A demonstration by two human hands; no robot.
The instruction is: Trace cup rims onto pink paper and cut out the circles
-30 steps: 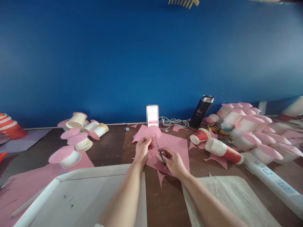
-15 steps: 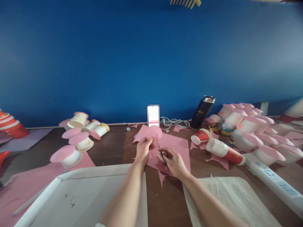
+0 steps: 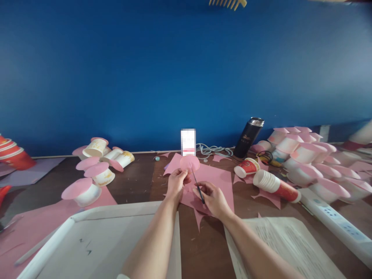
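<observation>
At a brown surface (image 3: 133, 182) strewn with paper cups, a pink paper sheet (image 3: 215, 178) lies beneath a person's two hands. The left hand (image 3: 176, 184) pinches a pink paper disc (image 3: 189, 162), raised above the sheet. The right hand (image 3: 213, 199) grips small scissors (image 3: 197, 185), whose blades meet the disc's lower edge.

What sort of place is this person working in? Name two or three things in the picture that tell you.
Probably a craft worktable set against a blue wall. The left hand holds a pink paper disc while the right hand works scissors on it. Paper cups topped with pink discs are heaped at the right, and pink paper offcuts litter the wooden tabletop.
</observation>
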